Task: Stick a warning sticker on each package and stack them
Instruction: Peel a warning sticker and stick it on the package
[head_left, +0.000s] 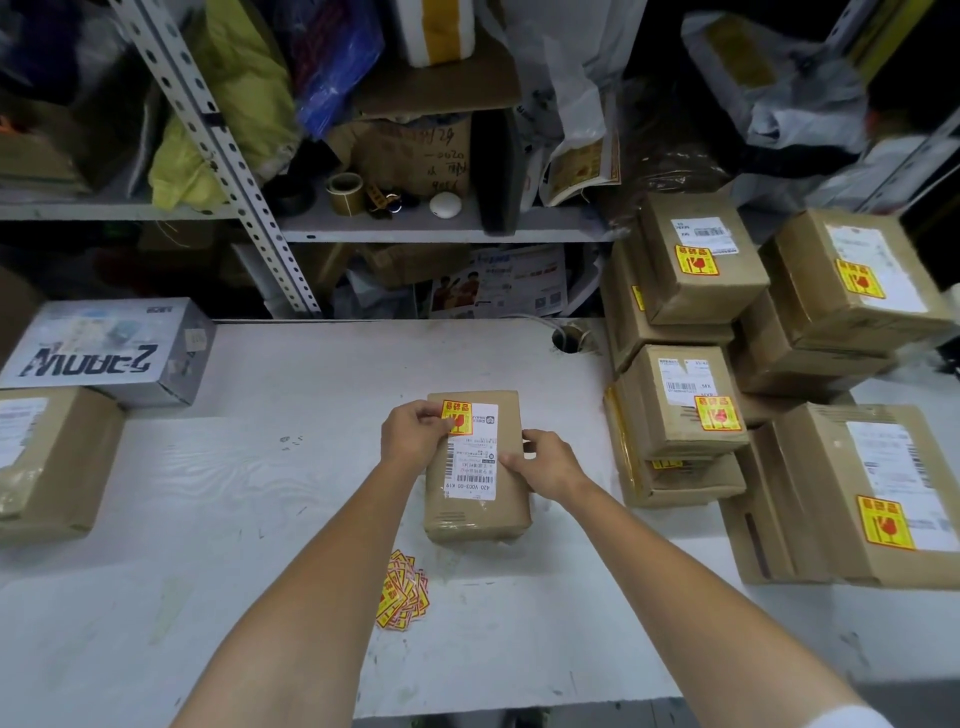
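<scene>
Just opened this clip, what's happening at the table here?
A person is labelling parcels at a white table. Their left hand holds a yellow warning sticker down on the far corner of the package in the middle, over its shipping label, while the right hand grips the package's right edge. A loose pile of stickers lies nearer the person. Stickered boxes are stacked on the right; two boxes sit on the left.

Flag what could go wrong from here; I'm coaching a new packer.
1. The sticker under the left hand overlaps the white label on the package, so it may cover print there.
2. The stacks on the right sit skewed, so one more box could tip them.
3. The spare stickers lie close beside the left arm and could get brushed away.
</scene>
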